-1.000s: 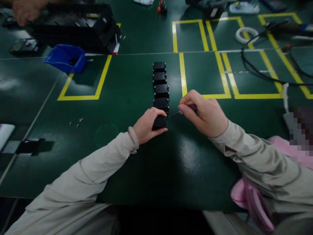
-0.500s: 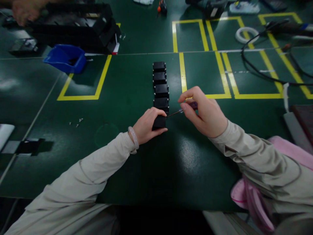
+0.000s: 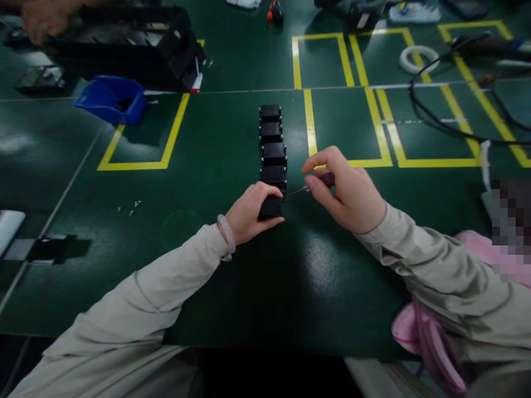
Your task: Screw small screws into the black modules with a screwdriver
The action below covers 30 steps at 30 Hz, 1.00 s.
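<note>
My left hand (image 3: 253, 213) pinches the nearest black block (image 3: 270, 208) between thumb and forefinger, keeping it on the green table. In my right hand (image 3: 346, 190) is a screwdriver (image 3: 295, 193) with a dark handle, closed in the fingers. Its thin shaft points left, and the tip meets the block's right side by my left forefinger; the screw there is too small to make out. Ahead of this block stands a column of similar black blocks (image 3: 274, 153), with shiny screw heads along their left and right sides.
Several loose screws (image 3: 136, 204) lie to the left. Further off are a blue bin (image 3: 112, 99) and a long black housing (image 3: 124, 47), with another person's hand (image 3: 43, 22) beside it. A white tape roll (image 3: 418, 59) and a black cable (image 3: 440, 119) lie at right.
Both hands keep their places. The fingers of my right hand have shifted very slightly on the screwdriver; the blocks have not moved.
</note>
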{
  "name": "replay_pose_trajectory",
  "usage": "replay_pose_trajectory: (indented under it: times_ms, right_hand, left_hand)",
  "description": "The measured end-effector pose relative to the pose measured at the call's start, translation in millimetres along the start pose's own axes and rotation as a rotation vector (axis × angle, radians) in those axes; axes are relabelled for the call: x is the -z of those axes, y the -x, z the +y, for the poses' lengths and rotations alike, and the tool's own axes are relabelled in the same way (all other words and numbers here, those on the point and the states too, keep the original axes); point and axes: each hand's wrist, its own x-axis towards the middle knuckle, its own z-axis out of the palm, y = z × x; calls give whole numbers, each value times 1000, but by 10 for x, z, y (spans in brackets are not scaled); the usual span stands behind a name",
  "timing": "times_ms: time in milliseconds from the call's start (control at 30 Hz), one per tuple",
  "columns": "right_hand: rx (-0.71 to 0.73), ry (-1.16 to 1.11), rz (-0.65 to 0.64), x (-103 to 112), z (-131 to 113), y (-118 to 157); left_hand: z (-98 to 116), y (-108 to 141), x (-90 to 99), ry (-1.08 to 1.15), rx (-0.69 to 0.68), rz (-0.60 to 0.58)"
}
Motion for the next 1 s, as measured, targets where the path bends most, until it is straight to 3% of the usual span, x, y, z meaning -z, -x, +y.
replay_pose_trajectory:
  times_ms: [1000]
  right_hand:
    - [8, -11, 6, -19, 23, 5]
  left_hand:
    - [3, -3, -1, 0, -39, 24]
